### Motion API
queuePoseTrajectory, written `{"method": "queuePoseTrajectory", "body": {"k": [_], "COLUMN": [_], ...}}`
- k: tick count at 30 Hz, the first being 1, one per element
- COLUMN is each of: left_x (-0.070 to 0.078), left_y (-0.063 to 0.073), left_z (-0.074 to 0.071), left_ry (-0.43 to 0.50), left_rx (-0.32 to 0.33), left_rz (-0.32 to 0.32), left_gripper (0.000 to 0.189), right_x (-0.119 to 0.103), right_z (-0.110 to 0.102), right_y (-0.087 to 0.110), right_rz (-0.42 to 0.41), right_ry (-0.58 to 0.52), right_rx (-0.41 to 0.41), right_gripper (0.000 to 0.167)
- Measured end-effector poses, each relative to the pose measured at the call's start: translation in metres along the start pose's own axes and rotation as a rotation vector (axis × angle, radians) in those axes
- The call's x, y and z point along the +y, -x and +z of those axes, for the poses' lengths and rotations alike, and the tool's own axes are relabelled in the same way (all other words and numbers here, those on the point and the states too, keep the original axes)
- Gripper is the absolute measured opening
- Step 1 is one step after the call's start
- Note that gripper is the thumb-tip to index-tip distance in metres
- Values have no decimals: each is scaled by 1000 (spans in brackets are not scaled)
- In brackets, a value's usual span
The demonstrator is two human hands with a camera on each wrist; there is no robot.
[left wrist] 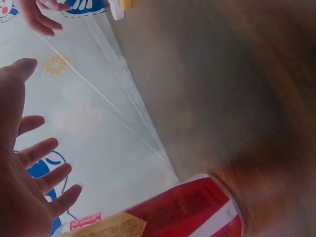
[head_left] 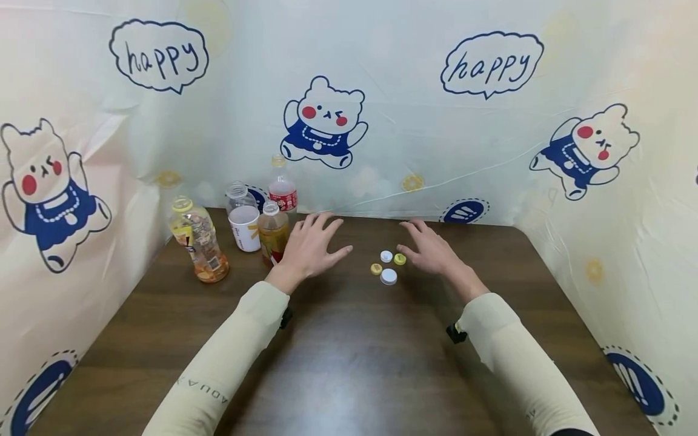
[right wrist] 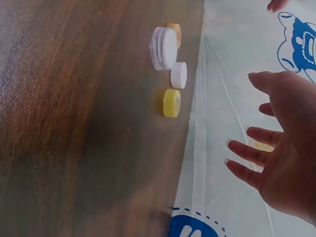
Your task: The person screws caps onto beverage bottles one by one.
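Table: dark brown wood grain [head_left: 338, 339], glossy patch toward the near side, back corner rounded at right.
Walls: pale printed cloth [head_left: 403, 121] behind the table and along both sides; bears, "happy" bubbles, orange slices. Creased at left, long diagonal crease across the back.
Caps: four on the table between the hands, nearer the right: small white cap [head_left: 386, 256], yellow cap [head_left: 400, 259], amber cap [head_left: 376, 269], larger white cap [head_left: 389, 277]. Close cluster.
Bottles: upright group, back left. Yellow-necked bottle [head_left: 199, 242] outermost, then white-labelled jar [head_left: 245, 229], amber bottle [head_left: 274, 233], red-labelled bottle [head_left: 283, 197] behind.
Left hand: [head_left: 311, 247] fingers spread, holding nothing, just beside the amber bottle.
Right hand: [head_left: 431, 248] fingers spread, holding nothing, just beside the yellow cap.
Sleeves: pale [head_left: 229, 357], both arms.
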State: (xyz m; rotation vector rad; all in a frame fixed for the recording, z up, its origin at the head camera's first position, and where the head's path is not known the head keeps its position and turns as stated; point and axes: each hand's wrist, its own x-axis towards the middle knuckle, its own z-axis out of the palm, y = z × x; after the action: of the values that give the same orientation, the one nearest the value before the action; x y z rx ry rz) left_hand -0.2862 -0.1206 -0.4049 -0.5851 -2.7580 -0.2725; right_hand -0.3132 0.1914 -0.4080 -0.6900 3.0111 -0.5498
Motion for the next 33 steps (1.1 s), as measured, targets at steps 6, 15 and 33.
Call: {"method": "queuePoseTrajectory", "body": {"k": [6, 15, 33], "left_x": [0, -10, -47], "left_y": [15, 48, 82], "left_z": [-7, -32, -46], "left_ry": [7, 106, 333], "left_rx": [70, 366, 610], "left_rz": [65, 138, -236], "left_gripper": [64, 42, 83], "right_x": [5, 12, 6], "right_z": [5, 20, 44], "right_y": [-3, -18, -40], "right_rz": [-10, -84, -101], "right_ry": [-22, -74, 42], "right_rx": [-1, -42, -195], "right_gripper": [62, 58, 55]}}
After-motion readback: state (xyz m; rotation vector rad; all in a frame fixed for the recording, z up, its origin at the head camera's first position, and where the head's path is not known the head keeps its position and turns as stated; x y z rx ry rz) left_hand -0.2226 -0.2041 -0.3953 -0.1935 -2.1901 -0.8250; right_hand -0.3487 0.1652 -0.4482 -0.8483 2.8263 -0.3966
